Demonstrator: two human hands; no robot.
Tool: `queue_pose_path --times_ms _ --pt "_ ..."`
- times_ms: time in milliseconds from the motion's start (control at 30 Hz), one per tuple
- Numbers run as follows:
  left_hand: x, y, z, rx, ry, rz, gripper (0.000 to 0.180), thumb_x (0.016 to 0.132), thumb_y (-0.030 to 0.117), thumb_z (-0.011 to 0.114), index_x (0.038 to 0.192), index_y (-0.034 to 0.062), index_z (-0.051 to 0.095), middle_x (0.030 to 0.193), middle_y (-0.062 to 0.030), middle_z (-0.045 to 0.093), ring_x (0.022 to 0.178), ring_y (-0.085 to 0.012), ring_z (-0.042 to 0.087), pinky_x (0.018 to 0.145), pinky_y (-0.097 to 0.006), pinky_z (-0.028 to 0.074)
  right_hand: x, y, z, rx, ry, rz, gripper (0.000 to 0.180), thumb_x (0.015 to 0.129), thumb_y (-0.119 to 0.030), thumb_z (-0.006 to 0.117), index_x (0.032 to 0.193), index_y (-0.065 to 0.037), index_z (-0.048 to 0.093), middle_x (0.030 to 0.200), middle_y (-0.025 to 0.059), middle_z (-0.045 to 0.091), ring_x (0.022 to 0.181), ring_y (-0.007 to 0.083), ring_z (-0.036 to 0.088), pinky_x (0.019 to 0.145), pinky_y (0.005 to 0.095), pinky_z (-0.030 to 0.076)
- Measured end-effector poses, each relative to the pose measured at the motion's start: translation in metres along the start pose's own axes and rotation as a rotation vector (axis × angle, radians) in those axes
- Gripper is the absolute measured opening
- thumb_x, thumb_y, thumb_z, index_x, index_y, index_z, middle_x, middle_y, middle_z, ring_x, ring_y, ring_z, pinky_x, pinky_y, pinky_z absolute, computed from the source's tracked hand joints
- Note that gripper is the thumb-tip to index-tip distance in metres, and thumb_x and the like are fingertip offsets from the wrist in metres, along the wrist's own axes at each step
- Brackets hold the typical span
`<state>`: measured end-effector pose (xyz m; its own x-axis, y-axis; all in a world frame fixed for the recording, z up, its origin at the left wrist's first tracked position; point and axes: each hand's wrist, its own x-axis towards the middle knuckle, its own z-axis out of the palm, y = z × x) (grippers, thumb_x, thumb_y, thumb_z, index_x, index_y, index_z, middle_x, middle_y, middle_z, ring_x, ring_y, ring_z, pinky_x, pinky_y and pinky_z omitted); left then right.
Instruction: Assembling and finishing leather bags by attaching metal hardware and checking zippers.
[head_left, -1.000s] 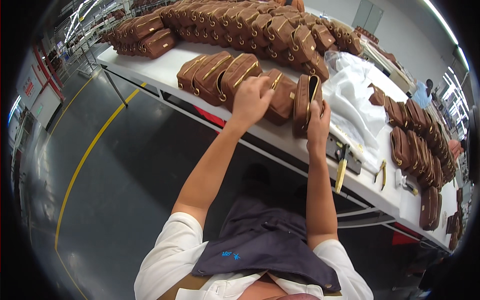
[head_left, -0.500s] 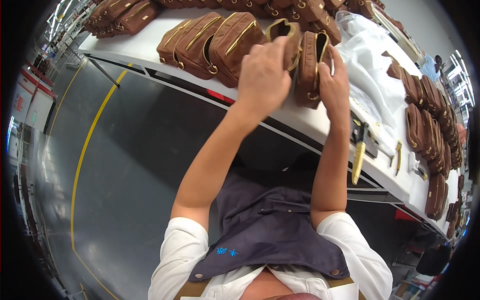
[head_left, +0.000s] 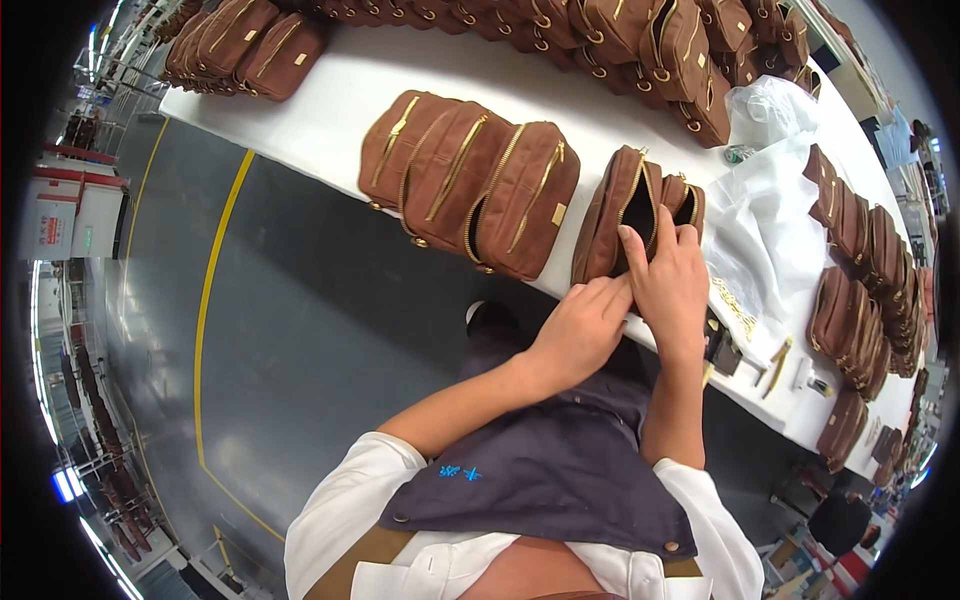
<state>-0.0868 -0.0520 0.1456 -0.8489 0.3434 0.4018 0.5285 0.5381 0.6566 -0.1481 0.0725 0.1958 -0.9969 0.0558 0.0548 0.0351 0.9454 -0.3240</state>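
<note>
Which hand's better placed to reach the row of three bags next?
Probably the left hand: it's closer to the row of three bags. The right hand is farther right, its fingers at the mouth of the open bag.

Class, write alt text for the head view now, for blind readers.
A person's left hand and right hand meet at an open, boxy, gold-zipped brown bag; three similar brown bags sit left of it on a white table.
</note>
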Motion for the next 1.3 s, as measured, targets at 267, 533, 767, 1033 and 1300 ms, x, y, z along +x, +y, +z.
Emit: queue_pose_path --times_ms 267,533,767,1033,1300 --pt "0.014 -0.092 -0.14 0.259 0.409 -0.356 0.027 0.084 0.006 0.066 0.111 0.0053 0.068 0.11 -0.0112 0.069 0.105 -0.031 0.062 0.093 -0.042 0.048 0.015 0.012 0.026 0.187 -0.162 0.215 0.071 0.09 -0.023 0.054 0.155 -0.02 0.027 0.118 0.0318 0.058 0.105 0.0499 0.06 0.094 0.054 0.048" --pt "0.004 -0.148 -0.136 0.248 0.121 -0.511 0.049 0.088 0.026 0.07 0.123 -0.0046 0.056 0.105 -0.0217 0.06 0.1 -0.0393 0.057 0.089 -0.047 0.046 0.006 -0.02 0.043 0.27 -0.162 0.213 0.065 0.089 -0.019 0.05 0.151 -0.01 0.034 0.123 0.0317 0.058 0.109 0.0495 0.058 0.097 0.0535 0.047" --pt "0.023 -0.093 -0.111 0.282 -0.041 -0.266 0.047 0.086 0.011 0.062 0.13 -0.0004 0.053 0.098 -0.0124 0.059 0.094 -0.0302 0.059 0.08 -0.044 0.043 0.013 -0.054 0.029 0.458 -0.295 0.255 0.095 0.091 -0.061 0.058 0.152 0.003 0.025 0.145 0.0385 0.036 0.125 0.0516 0.052 0.104 0.0489 0.045" --pt "0.03 -0.106 -0.13 -0.191 -0.177 -0.54 0.051 0.082 0.009 0.061 0.131 -0.0042 0.055 0.096 -0.0157 0.066 0.089 -0.0267 0.064 0.079 -0.04 0.048 0.021 -0.081 0.035 0.279 -0.3 0.16 0.116 0.082 -0.059 0.071 0.154 0.008 0.008 0.146 0.0374 0.036 0.125 0.0513 0.051 0.099 0.0487 0.049" --pt "0.031 -0.121 -0.131 -0.384 -0.199 -0.793 0.053 0.086 0.012 0.066 0.135 -0.0034 0.055 0.086 -0.0089 0.067 0.071 -0.0136 0.059 0.069 -0.029 0.051 0.033 -0.063 0.047 0.315 -0.179 0.115 0.106 0.075 -0.031 0.075 0.154 0.004 0.013 0.137 0.0348 0.046 0.117 0.0476 0.056 0.096 0.0493 0.05"
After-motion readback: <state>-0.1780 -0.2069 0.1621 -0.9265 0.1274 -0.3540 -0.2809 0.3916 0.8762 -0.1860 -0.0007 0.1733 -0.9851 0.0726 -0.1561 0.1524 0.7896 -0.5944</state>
